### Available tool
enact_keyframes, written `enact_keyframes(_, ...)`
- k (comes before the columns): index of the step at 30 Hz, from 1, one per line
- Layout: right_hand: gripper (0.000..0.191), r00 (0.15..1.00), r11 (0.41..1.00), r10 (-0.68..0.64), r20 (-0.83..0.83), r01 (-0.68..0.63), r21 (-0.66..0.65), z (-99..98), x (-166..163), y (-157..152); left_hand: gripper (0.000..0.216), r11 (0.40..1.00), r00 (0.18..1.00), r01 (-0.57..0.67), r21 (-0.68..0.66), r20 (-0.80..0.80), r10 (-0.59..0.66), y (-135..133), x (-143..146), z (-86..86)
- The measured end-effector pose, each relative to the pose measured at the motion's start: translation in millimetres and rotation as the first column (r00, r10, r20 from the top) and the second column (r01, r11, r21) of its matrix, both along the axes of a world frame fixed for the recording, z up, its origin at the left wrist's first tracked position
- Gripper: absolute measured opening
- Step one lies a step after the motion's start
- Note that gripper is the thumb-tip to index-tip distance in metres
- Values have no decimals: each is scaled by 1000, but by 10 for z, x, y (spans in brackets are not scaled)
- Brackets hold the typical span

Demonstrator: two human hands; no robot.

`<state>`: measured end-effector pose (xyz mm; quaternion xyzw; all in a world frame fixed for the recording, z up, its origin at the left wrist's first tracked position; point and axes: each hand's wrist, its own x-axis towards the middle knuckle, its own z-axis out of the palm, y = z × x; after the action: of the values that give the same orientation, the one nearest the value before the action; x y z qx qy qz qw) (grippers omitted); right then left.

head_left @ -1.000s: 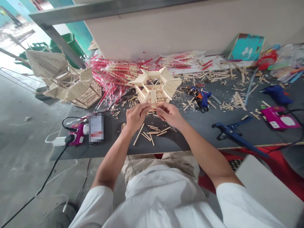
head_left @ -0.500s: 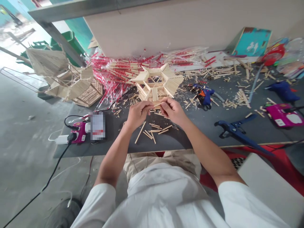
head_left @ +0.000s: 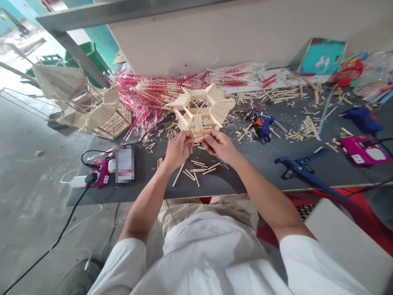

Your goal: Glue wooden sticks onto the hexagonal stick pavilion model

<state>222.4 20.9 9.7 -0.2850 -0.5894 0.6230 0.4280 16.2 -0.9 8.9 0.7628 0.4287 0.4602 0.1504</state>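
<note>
A small wooden stick (head_left: 199,139) spans the gap between my two hands, at the near side of a model built of thin sticks (head_left: 221,110). My left hand (head_left: 179,148) is closed in a pinch at the stick's left end. From the other side my right hand (head_left: 216,143) pinches its right end between thumb and fingers. The model has flared roof panels around an open middle. My fingers hide part of its near base. Several loose cut sticks (head_left: 199,170) lie on the dark table (head_left: 221,184) just below my hands.
To the left stands a larger stick model (head_left: 104,114), with a purple power strip (head_left: 100,174) and a blurred-out device (head_left: 125,164) nearer. Red-tipped sticks in plastic (head_left: 144,90) lie behind. On the right are a blue glue gun (head_left: 264,123), a blue cutter (head_left: 301,168) and another purple power strip (head_left: 365,149).
Both hands stay at the model's near side and the fingers shift slightly. My left fingers are curled a little tighter. The whole view has moved slightly.
</note>
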Motion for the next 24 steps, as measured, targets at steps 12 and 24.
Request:
enact_keyframes(12,45,996,992,51,-75,-59,-114,11,7,-7,13,1000,1000,-4,17,2,4,-31,4,39)
enact_keyframes(24,37,993,976,-49,-104,25,-216,-54,-90,-13,14,975,988,-155,159,9,155,-23,33,-8)
